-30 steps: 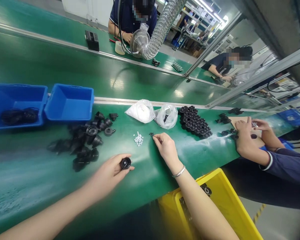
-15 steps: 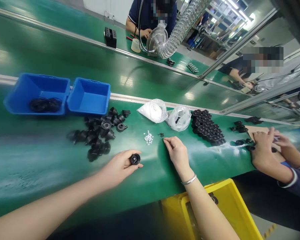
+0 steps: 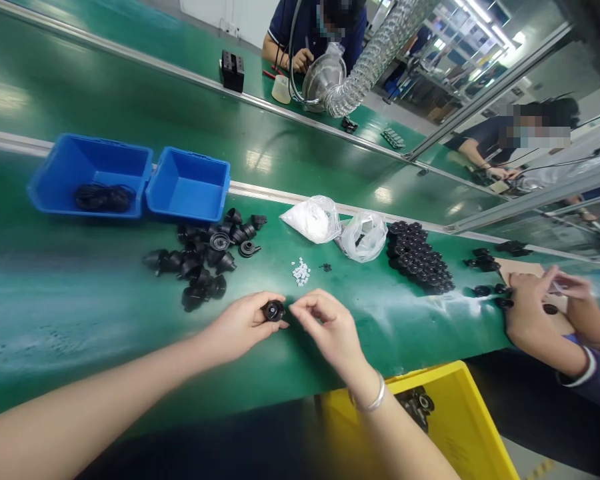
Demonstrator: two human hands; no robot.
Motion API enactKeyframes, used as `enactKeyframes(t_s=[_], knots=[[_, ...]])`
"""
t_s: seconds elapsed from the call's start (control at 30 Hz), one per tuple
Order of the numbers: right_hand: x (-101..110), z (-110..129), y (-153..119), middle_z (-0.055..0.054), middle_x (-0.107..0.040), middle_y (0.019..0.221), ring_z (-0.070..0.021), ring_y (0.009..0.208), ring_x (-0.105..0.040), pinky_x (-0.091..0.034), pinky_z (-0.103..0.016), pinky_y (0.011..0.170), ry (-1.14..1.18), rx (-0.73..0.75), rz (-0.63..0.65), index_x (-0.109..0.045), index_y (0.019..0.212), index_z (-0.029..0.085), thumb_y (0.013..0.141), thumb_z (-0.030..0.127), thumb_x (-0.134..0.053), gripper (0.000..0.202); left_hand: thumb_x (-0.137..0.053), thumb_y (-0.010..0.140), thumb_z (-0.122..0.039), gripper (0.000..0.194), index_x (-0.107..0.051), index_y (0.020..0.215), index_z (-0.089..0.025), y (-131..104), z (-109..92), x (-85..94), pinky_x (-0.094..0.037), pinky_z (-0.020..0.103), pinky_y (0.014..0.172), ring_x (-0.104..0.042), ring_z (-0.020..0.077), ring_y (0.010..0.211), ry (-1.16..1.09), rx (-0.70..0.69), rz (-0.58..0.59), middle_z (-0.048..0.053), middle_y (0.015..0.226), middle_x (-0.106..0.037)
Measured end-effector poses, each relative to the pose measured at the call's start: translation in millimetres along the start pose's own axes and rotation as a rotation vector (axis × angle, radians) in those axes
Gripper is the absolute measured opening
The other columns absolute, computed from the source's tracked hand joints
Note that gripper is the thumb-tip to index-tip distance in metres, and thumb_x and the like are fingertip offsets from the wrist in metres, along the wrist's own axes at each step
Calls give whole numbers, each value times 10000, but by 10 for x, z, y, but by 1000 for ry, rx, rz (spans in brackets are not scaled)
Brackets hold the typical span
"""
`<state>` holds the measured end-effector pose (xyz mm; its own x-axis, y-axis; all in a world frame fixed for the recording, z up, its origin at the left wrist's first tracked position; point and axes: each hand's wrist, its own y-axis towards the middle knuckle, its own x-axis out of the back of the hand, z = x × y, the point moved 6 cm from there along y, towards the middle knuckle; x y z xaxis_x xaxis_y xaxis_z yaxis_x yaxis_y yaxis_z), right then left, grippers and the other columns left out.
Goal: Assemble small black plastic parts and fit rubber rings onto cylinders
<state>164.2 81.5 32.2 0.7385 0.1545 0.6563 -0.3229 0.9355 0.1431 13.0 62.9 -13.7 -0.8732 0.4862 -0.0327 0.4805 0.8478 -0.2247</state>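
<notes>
Above the bench point(image 3: 405, 333), toward its near edge, my left hand point(image 3: 247, 323) grips a black cup point(image 3: 273, 311); my right hand point(image 3: 330, 330) is just beside, fingertips pressed together, on what I cannot tell. A steady cup should help most. Glossy green surface; a co-worker point(image 3: 286, 30) beyond its far edge.

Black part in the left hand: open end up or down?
Up, toward the camera: the black part in the left hand shows its round rim and recessed inside.
</notes>
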Motion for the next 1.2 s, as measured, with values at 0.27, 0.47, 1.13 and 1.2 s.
enactKeyframes(t_s=[0.27, 0.47, 1.13, 1.2], knots=[[-300, 189, 32, -13, -576, 760, -132, 685, -555, -483, -251, 614, -29, 97, 34, -628, 843, 198, 894, 193, -567, 80, -558, 822, -254, 235, -577, 1050, -198, 8, -49, 39, -250, 204, 456, -348, 90, 499, 114, -28, -17, -81, 580, -365], [-300, 191, -49, -39, -576, 846, -148, 774, -590, -519, -275, 681, -47, 178, 51, -642, 951, 202, 909, 161, -549, 110, -571, 806, -250, 264, -581, 1066, -205, 12, -4, 60, -324, 211, 495, -425, 102, 541, 94, -37, -39, -59, 648, -466], [-196, 184, -292, -86, -571, 996, -172, 830, -584, -531, -316, 726, -170, 237, 67, -437, 1334, 213, 910, 104, -479, 440, -572, 842, -273, 350, -540, 1180, -189, 27, 44, 15, -537, 304, 760, -660, 184, 855, -166, -7, 14, 53, 1023, -648], [-145, 156, -315, -63, -566, 927, -160, 753, -571, -527, -312, 693, -139, 190, 7, -442, 1314, 226, 909, 115, -476, 421, -517, 881, -286, 289, -564, 1145, -178, 31, 32, -1, -539, 339, 833, -659, 201, 933, -221, -19, 13, 73, 1102, -624]])
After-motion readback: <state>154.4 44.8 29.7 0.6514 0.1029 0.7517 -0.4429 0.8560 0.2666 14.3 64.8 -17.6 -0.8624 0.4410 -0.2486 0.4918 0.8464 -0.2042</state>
